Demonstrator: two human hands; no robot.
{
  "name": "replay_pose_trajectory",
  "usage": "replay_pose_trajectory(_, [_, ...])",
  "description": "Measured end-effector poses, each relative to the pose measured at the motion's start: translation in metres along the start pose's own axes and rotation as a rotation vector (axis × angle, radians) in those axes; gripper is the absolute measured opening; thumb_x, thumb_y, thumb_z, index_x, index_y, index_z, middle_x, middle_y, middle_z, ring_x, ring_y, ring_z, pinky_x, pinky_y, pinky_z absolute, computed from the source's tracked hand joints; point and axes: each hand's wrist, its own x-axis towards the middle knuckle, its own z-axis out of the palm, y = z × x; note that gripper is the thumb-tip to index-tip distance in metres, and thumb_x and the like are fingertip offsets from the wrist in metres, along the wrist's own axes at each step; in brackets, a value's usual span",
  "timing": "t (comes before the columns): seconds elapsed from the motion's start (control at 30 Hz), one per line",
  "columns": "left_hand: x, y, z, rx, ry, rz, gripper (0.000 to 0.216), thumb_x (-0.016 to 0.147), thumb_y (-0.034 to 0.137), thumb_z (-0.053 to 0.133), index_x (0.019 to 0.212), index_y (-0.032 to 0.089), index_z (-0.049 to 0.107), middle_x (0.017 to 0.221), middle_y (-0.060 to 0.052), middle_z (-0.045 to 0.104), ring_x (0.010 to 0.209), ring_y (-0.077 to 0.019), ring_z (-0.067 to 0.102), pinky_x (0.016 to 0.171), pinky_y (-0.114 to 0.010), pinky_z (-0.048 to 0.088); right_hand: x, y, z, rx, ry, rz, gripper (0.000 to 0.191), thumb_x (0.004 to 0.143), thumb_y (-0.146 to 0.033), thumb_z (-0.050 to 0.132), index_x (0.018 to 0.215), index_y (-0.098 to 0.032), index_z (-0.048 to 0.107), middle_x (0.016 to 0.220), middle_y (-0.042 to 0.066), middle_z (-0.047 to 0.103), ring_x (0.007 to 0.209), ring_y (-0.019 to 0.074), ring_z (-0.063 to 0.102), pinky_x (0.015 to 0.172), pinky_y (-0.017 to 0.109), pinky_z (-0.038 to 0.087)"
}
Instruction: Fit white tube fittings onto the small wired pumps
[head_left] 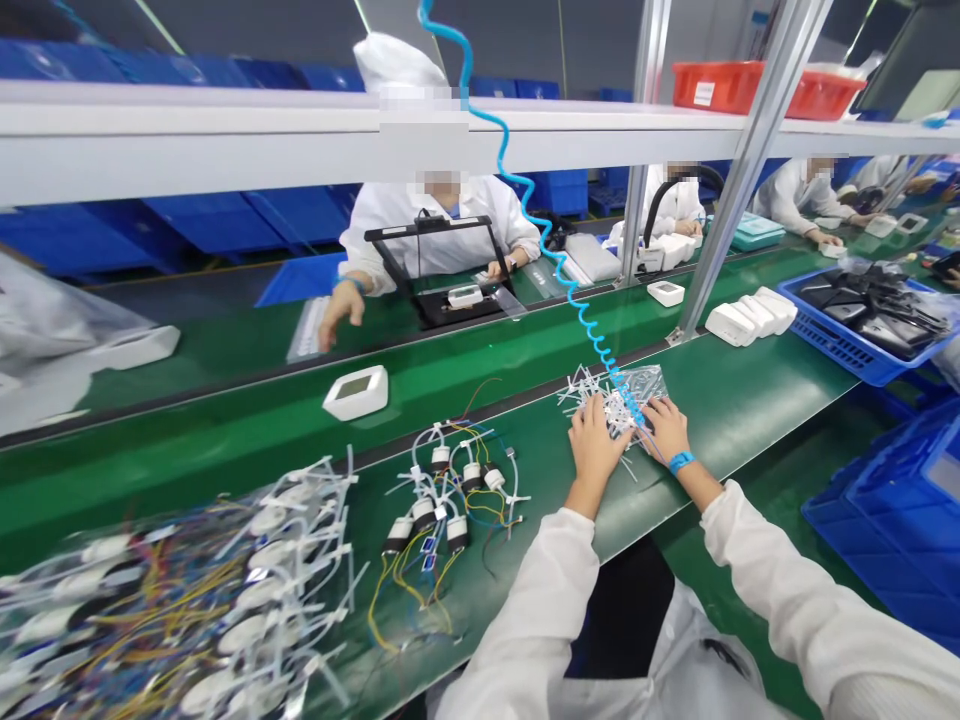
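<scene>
A loose pile of thin white strips (589,390) that look like cable ties lies on the green bench, partly over a clear plastic bag (649,380). My left hand (596,445) rests at the near left of this pile, thumb and fingers apart. Across from it, my right hand (666,430) touches the pile's right side and the bag, its fingers spread and slightly bent. Some fingertips are hidden among the strips. A blue band (681,462) circles my right wrist. Left of my hands lie several small black-and-white cylindrical parts (424,512) with coloured wires and white ties.
A blurred heap of wired parts (255,600) covers the bench's left. A coiled blue cord (559,262) hangs down to my hands. White devices (750,318) and a blue basket (840,345) stand to the right. Beyond the green conveyor (465,365) sits a co-worker (442,225).
</scene>
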Motion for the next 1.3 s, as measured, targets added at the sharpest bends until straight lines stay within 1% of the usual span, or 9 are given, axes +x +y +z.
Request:
replay_pose_trajectory(0.17, [0.005,-0.007,0.0,-0.087,0.089,0.025,0.061,0.09,0.031,0.08,0.147,0.019,0.062,0.151,-0.024,0.064,0.132,-0.0455,0.06,0.11,-0.06,0.054,-0.001,-0.001,-0.002,-0.009,0.004,0.001,0.042,0.107,-0.045,0.062,0.143,-0.03,0.077,0.162,0.01,0.066,0.158,0.0359,0.046,0.125,0.054,0.039])
replay_pose_trajectory(0.27, [0.007,-0.009,0.002,-0.109,0.098,0.015,0.051,0.09,0.027,0.077,0.139,0.017,0.064,0.139,-0.023,0.067,0.123,-0.0433,0.063,0.107,-0.058,0.054,-0.001,0.001,-0.001,-0.013,0.023,0.018,0.045,0.105,-0.042,0.061,0.145,-0.027,0.076,0.162,0.011,0.066,0.156,0.0359,0.049,0.124,0.053,0.04])
replay_pose_trajectory(0.47, [0.006,-0.01,0.003,-0.121,0.068,0.0,0.066,0.085,0.025,0.083,0.146,0.02,0.061,0.141,-0.021,0.063,0.124,-0.0421,0.061,0.106,-0.056,0.052,0.001,0.009,0.002,-0.029,0.079,0.072,0.045,0.103,-0.039,0.059,0.143,-0.025,0.077,0.16,0.014,0.066,0.151,0.0391,0.051,0.121,0.057,0.043])
replay_pose_trajectory(0.6, [0.007,-0.009,0.002,-0.144,0.057,0.004,0.058,0.086,0.024,0.083,0.141,0.023,0.065,0.142,-0.019,0.064,0.125,-0.0414,0.059,0.106,-0.054,0.051,0.001,0.013,0.005,-0.039,0.101,0.074,0.048,0.102,-0.039,0.06,0.144,-0.023,0.075,0.16,0.015,0.066,0.15,0.0393,0.052,0.121,0.058,0.042])
replay_pose_trajectory(0.83, [0.011,-0.015,0.005,-0.242,0.099,0.011,0.035,0.092,0.02,0.076,0.126,0.019,0.066,0.126,-0.017,0.07,0.121,-0.0383,0.062,0.11,-0.053,0.048,0.003,0.015,0.002,-0.048,0.113,0.072,0.046,0.105,-0.04,0.053,0.14,-0.022,0.076,0.158,0.014,0.067,0.15,0.0363,0.054,0.123,0.057,0.044])
replay_pose_trajectory(0.9, [0.012,-0.018,0.007,-0.281,0.12,0.009,0.035,0.093,0.018,0.074,0.127,0.019,0.065,0.126,-0.017,0.07,0.121,-0.0373,0.063,0.111,-0.052,0.047,0.004,0.014,0.0,-0.052,0.108,0.072,0.046,0.105,-0.04,0.053,0.139,-0.022,0.076,0.158,0.015,0.067,0.149,0.0368,0.054,0.123,0.057,0.043])
replay_pose_trajectory(1.03, [0.014,-0.027,0.012,-0.362,0.169,-0.006,0.044,0.092,0.018,0.073,0.134,0.02,0.06,0.128,-0.017,0.07,0.122,-0.036,0.065,0.11,-0.051,0.049,0.004,0.013,-0.004,-0.057,0.087,0.066,0.05,0.105,-0.039,0.052,0.144,-0.02,0.075,0.158,0.017,0.067,0.149,0.0383,0.054,0.124,0.059,0.042])
replay_pose_trajectory(1.17, [0.015,-0.032,0.015,-0.413,0.208,-0.002,0.049,0.09,0.017,0.073,0.137,0.024,0.058,0.129,-0.015,0.07,0.122,-0.0357,0.066,0.11,-0.052,0.05,0.001,0.006,-0.007,-0.036,0.036,-0.001,0.047,0.106,-0.038,0.053,0.146,-0.025,0.075,0.161,0.012,0.066,0.154,0.0355,0.051,0.127,0.056,0.039])
replay_pose_trajectory(1.3, [0.013,-0.03,0.014,-0.415,0.205,0.021,0.049,0.091,0.018,0.074,0.137,0.023,0.058,0.128,-0.015,0.069,0.121,-0.0363,0.064,0.11,-0.052,0.051,-0.001,0.001,-0.008,0.025,-0.009,-0.082,0.043,0.102,-0.034,0.059,0.14,-0.028,0.079,0.157,0.007,0.071,0.156,0.0326,0.051,0.129,0.052,0.038])
